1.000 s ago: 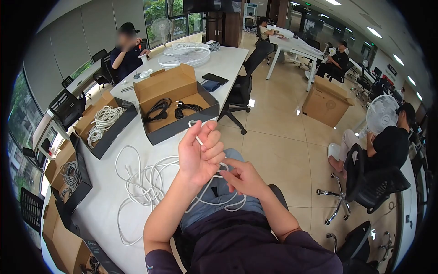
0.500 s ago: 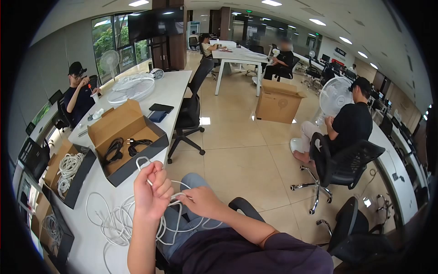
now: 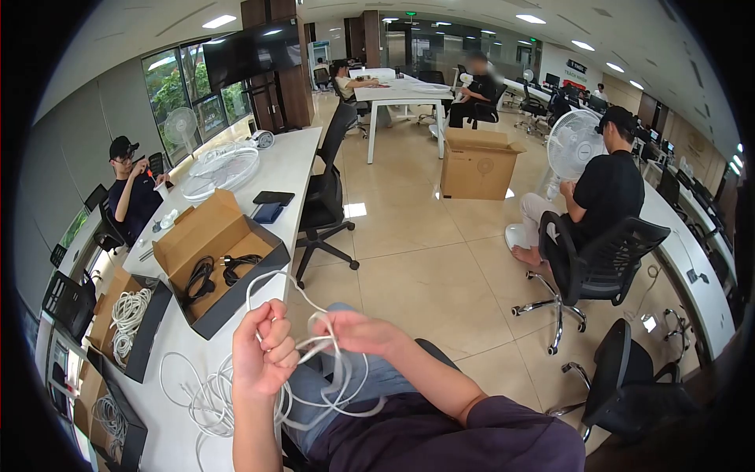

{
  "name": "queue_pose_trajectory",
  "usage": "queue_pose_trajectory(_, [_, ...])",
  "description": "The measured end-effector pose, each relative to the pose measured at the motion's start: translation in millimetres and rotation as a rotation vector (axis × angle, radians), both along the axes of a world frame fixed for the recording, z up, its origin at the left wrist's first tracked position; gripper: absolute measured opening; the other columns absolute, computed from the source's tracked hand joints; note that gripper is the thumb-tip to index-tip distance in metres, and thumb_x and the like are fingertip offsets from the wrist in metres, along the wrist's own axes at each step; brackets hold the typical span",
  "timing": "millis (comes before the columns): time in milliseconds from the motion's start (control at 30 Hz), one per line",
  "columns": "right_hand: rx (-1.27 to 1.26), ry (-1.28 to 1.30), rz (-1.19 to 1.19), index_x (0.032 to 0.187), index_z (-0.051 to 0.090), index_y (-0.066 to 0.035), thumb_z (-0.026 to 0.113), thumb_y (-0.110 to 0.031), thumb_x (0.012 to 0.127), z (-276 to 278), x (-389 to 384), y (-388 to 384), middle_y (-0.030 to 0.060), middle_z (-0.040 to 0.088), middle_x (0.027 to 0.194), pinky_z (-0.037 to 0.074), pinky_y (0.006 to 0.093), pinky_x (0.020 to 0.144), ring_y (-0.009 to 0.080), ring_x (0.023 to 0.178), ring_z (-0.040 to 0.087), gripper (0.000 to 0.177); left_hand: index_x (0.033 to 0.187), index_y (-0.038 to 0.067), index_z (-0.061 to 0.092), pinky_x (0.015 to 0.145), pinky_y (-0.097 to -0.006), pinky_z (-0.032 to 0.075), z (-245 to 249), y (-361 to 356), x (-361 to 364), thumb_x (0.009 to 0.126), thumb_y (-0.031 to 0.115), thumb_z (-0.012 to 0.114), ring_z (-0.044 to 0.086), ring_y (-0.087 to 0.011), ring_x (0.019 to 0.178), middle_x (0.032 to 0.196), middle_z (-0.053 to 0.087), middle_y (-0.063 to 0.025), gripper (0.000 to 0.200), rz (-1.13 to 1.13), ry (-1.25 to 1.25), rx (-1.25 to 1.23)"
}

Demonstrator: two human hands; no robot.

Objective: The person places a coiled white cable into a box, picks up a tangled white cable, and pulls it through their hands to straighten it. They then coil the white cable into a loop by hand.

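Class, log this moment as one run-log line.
left hand: fist shut on white cable | right hand: pinching a loop of it | nearby: open box of black cords on table

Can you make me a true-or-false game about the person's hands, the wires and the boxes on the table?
1. The left hand and the right hand both hold a white cable. True.
2. The left hand is open and flat. False: it is curled into a fist round the white cable.
3. An open cardboard box sits on the white table beyond the hands. True.
4. That cardboard box holds white cables. False: black cables lie in it.
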State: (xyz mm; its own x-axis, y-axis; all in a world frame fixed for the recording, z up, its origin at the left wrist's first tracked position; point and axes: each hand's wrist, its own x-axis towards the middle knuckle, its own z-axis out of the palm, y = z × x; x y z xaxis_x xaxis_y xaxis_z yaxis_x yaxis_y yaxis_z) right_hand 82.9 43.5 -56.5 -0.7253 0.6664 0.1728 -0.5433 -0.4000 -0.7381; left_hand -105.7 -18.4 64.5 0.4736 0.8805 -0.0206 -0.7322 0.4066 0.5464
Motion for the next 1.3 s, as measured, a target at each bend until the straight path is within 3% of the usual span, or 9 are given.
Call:
queue_pose_trajectory(167, [-0.436,0.356,-0.420,0.088,0.055,-0.010,0.048,-0.027,0.099,7,29,33,0.0008,0.055,0.080,0.049,0.0319,0.078,0.0146,0.072,0.056,0.021,0.092,0.008,0.041,0.034,-0.0229,0.018,13,-16,-13,0.100,0.026,0.034,0.020,-0.0060,0.037,0.051,0.026,0.0047,0.021,-0.098,0.129,0.121])
queue_pose_trajectory(267, [-0.517,0.669,-0.199,0.078,0.047,-0.012,0.046,-0.026,0.100,-35,75,62,-0.0014,0.048,0.071,0.046,0.0297,0.069,0.0117,0.064,0.049,0.026,0.094,0.009,0.039,0.033,-0.0225,0.016,21,-23,-34,0.101,0.026,0.033,0.020,-0.0057,0.038,0.051,0.024,0.0044,0.019,-0.023,0.171,0.275])
queue_pose_trajectory(333, [-0.561,0.693,-0.370,0.077,0.040,-0.013,0.045,-0.027,0.101,-45,95,67,-0.0028,0.041,0.066,0.042,0.0281,0.064,0.0097,0.060,0.043,0.028,0.094,0.006,0.042,0.034,-0.0225,0.016,28,-29,-51,0.100,0.022,0.035,0.020,-0.0052,0.038,0.051,0.026,0.0047,0.019,0.090,0.109,0.330])
queue_pose_trajectory(433, [-0.301,0.222,-1.219,0.089,0.045,-0.011,0.044,-0.028,0.101,-52,115,67,-0.0030,0.042,0.066,0.040,0.0257,0.063,0.0085,0.060,0.042,0.020,0.099,0.005,0.043,0.034,-0.0221,0.013,42,-49,-82,0.101,0.017,0.034,0.016,-0.0039,0.038,0.052,0.023,0.0053,0.016,0.650,0.044,0.414])
queue_pose_trajectory(633, [-0.248,-0.024,-1.774,0.107,0.044,-0.011,0.047,-0.030,0.100,-97,150,96,-0.0019,0.041,0.078,0.037,0.0245,0.063,0.0071,0.070,0.040,0.021,0.099,-0.002,0.048,0.040,-0.0232,0.016,54,-85,-153,0.101,0.013,0.034,0.016,-0.0049,0.043,0.057,0.021,0.0031,0.021,1.048,0.089,0.871])
queue_pose_trajectory(867, [-0.324,0.035,-1.590,0.095,0.044,-0.011,0.046,-0.020,0.099,-97,175,94,-0.0027,0.040,0.068,0.034,0.0246,0.058,0.0071,0.061,0.038,0.009,0.082,0.003,0.050,0.046,-0.0250,0.018,63,-106,-159,0.093,0.013,0.043,0.022,-0.0080,0.045,0.056,0.026,0.0023,0.016,1.610,0.062,0.971])
queue_pose_trajectory(1100, [-0.628,0.501,-0.917,0.103,0.053,-0.007,0.041,-0.016,0.098,-117,194,100,-0.0064,0.032,0.057,0.028,0.0224,0.046,0.0058,0.045,0.029,0.015,0.077,0.003,0.045,0.047,-0.0264,0.019,53,-88,-195,0.087,0.011,0.044,0.023,-0.0109,0.047,0.055,0.027,0.0005,0.013,1.519,-0.101,0.959])
queue_pose_trajectory(1200, [-0.448,0.224,-0.578,0.105,0.058,-0.005,0.039,-0.018,0.098,-114,193,89,-0.0055,0.029,0.054,0.026,0.0228,0.044,0.0054,0.042,0.024,0.024,0.077,0.003,0.044,0.047,-0.0271,0.019,43,-85,-217,0.085,0.009,0.045,0.022,-0.0116,0.049,0.056,0.028,-0.0001,0.011,1.337,-0.277,0.852])
queue_pose_trajectory(1300, [-0.169,-0.620,-0.799,0.107,0.061,-0.004,0.048,-0.022,0.094,-92,165,73,-0.0032,0.040,0.053,0.035,0.0250,0.045,0.0079,0.042,0.037,0.026,0.077,0.004,0.043,0.046,-0.0262,0.018,41,-84,-225,0.086,0.005,0.046,0.020,-0.0095,0.048,0.055,0.027,0.0016,0.009,1.037,-0.440,0.756])
